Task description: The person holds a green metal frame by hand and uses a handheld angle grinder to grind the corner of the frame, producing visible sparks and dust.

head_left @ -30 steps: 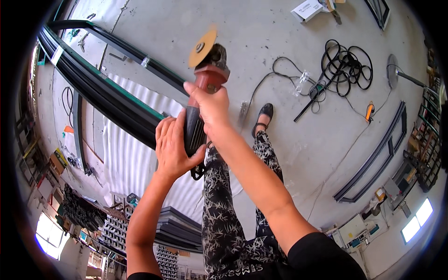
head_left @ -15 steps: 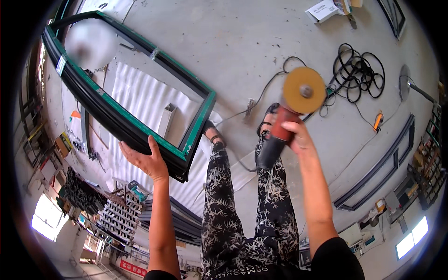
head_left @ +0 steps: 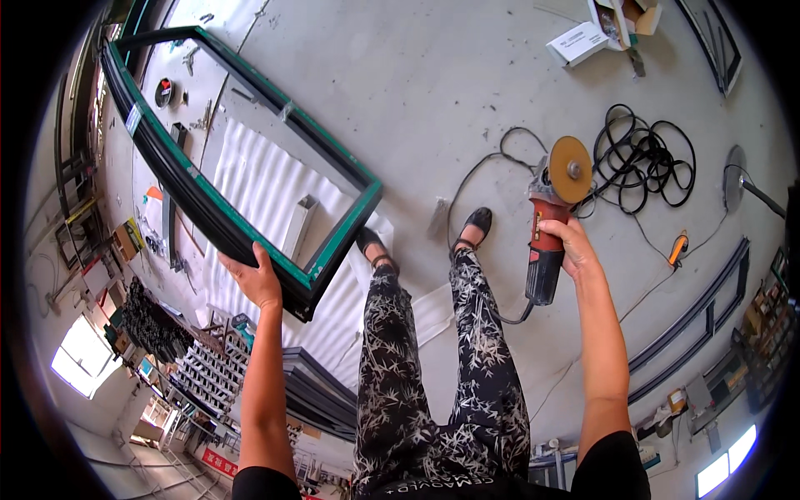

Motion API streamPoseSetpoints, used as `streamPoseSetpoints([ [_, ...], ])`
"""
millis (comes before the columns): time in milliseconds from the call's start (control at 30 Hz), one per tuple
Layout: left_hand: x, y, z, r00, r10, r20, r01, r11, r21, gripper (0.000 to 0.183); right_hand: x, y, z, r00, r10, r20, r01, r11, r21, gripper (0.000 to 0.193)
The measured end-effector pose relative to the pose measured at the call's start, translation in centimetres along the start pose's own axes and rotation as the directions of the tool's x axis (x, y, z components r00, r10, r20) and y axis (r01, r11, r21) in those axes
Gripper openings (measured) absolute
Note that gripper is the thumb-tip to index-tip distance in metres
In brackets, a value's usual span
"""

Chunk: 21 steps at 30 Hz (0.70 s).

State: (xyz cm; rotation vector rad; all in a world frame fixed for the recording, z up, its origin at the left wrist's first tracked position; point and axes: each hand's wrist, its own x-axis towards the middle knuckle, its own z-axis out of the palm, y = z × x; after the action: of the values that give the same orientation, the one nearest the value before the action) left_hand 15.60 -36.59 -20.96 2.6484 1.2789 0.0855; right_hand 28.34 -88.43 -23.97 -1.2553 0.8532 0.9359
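Note:
My left hand (head_left: 252, 277) grips the lower edge of a large black window frame (head_left: 218, 232) with green strips along its face. Its thumb lies over the edge near the frame's near corner, and some fingers are hidden. The frame stands tilted at my left, with an open middle. Off to the right, my right hand (head_left: 575, 248) is wrapped round the red and black body of an angle grinder (head_left: 547, 250). A round yellow disc (head_left: 571, 169) sits at the grinder's upper end, apart from the frame. From its lower end runs a dark cord.
A tangled black cable (head_left: 646, 162) lies on the floor at right, near an orange-handled tool (head_left: 678, 248). White ribbed foam sheet (head_left: 250, 175) lies beneath the frame. Dark frames (head_left: 696, 325) rest at far right. An opened carton (head_left: 621, 23) sits at the far side.
My right hand has carried the grinder to the right and turned it more upright. The frame's near end has shifted slightly left, with my left hand still on it. My feet have moved.

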Motion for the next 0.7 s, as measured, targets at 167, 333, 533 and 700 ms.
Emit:
streamPoseSetpoints([
  [167,-0.1,-0.8,0.8,0.996,-0.080,0.037,0.074,0.989,0.126,0.090,1.4,-3.7,-1.5,0.983,-0.141,-0.119,0.113,0.970,-0.213,0.036],
  [333,0.9,-6.9,0.4,0.998,0.052,-0.026,-0.047,0.986,0.159,0.087,3.3,-6.9,-2.7,0.948,-0.260,-0.181,-0.037,0.475,-0.879,0.046],
  [533,-0.8,-6.3,-0.8,0.997,-0.028,0.071,0.015,0.984,0.176,0.082,2.4,-12.3,-5.8,0.970,-0.242,0.021,-0.010,-0.126,-0.992,0.046],
  [700,-2.2,-4.1,-1.0,0.940,-0.263,0.218,0.249,0.964,0.091,0.088,-0.6,-16.1,-13.8,0.960,-0.281,-0.018,-0.082,-0.217,-0.973,0.048],
])
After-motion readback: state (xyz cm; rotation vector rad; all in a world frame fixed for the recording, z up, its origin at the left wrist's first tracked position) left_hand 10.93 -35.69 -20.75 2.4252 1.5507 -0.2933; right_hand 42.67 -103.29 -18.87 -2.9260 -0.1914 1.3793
